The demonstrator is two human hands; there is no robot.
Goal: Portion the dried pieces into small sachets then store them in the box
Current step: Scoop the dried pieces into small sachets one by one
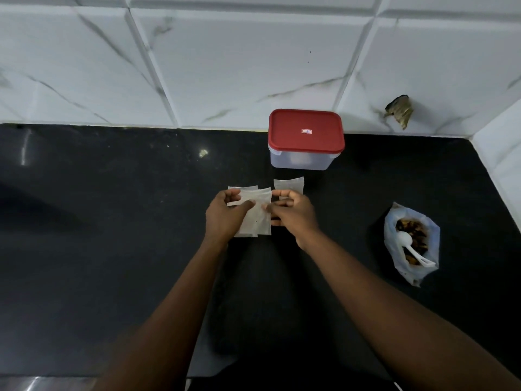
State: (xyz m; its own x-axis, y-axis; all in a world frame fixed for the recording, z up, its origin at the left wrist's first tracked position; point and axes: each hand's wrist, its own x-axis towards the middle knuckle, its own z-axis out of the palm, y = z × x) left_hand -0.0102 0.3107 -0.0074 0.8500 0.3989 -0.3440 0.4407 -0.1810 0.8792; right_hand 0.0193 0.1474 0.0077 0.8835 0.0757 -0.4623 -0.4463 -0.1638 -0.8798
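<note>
The left hand grips a stack of sachets, the right hand pinches its edge (red-lidded box behind).

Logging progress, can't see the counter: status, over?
Left hand grips sachets, right hand pinches their edge. Still closed: red lid on box. No obstruction; spoon in bag of dried pieces.

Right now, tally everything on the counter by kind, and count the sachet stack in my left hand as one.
Red-lidded box: 1
Bag of dried pieces: 1
White spoon, inside the bag: 1
Sachet stack: 1
Separate sachet: 1
Total: 5
</note>
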